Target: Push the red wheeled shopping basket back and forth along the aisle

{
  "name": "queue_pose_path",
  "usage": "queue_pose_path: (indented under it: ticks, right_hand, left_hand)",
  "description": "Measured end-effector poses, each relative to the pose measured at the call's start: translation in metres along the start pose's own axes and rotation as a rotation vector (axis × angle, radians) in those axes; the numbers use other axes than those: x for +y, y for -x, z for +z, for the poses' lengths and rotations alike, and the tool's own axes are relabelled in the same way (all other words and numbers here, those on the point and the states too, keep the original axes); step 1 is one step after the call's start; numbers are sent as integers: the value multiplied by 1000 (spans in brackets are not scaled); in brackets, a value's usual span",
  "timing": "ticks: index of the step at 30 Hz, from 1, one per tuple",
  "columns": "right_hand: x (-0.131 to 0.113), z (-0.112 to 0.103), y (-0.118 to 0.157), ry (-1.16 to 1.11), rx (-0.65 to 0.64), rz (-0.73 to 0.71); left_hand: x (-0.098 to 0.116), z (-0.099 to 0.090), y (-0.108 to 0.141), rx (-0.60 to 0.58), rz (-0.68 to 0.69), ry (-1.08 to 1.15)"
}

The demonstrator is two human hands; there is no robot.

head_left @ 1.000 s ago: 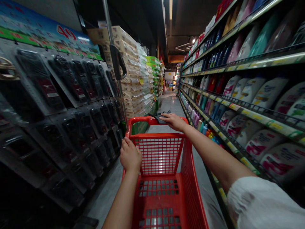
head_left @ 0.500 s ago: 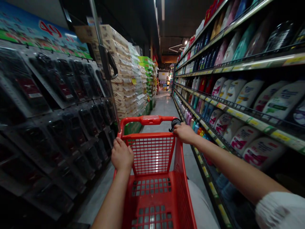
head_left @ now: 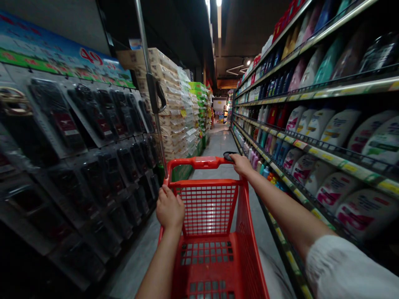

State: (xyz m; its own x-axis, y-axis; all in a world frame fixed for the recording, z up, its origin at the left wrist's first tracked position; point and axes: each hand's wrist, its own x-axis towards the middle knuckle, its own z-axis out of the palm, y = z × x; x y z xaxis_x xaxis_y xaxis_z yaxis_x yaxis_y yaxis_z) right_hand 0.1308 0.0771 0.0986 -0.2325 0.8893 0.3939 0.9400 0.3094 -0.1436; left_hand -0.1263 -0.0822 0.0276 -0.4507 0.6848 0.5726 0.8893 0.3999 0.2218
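Observation:
A red plastic shopping cart (head_left: 218,257) with grid walls and a bare basket floor stands in front of me. My left hand (head_left: 170,207) is closed over its left rim, just below the upright metal pole (head_left: 160,137). At the far right corner, my right hand (head_left: 242,165) grips the end of the red handle bar (head_left: 199,162), beside a black rounded piece (head_left: 230,156). The fingertips of that hand are partly hidden.
Packaged belts (head_left: 67,118) hang on a rack at left. Stacked wrapped packs (head_left: 165,104) stand beyond it. Shelves of shampoo bottles (head_left: 336,131) line the right side. A grey tiled aisle (head_left: 218,141) runs ahead between them.
The cart, both hands and the surroundings have shifted right and slightly down in view. The black piece looks flatter and lies further left against the right hand. Both hands keep their hold.

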Motion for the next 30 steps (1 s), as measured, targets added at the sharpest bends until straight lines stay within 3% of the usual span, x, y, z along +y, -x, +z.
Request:
queue_pose_path:
  ticks: [4,12,17,20,22,25,30]
  right_hand:
    - [-35,14,-23,22,-101,2]
    - [-120,8,-57,72,-169,-180]
    - [-188,23,-60,20,-188,-393]
    - [-218,38,-49,-47,-128,-513]
    - [-227,42,-39,-95,-74,-611]
    - [-225,31,-29,-27,-117,-710]
    - [-184,9,-25,197,-83,-705]
  left_hand:
    - [0,3,2,19,-3,4]
    - [-3,8,3,38,-23,21]
    - [-3,12,4,36,-11,9]
    - [-3,14,4,52,-18,4]
    - [-4,15,4,55,-21,-3]
    - [-6,15,3,54,-16,-14]
    - [-8,12,2,55,21,-15]
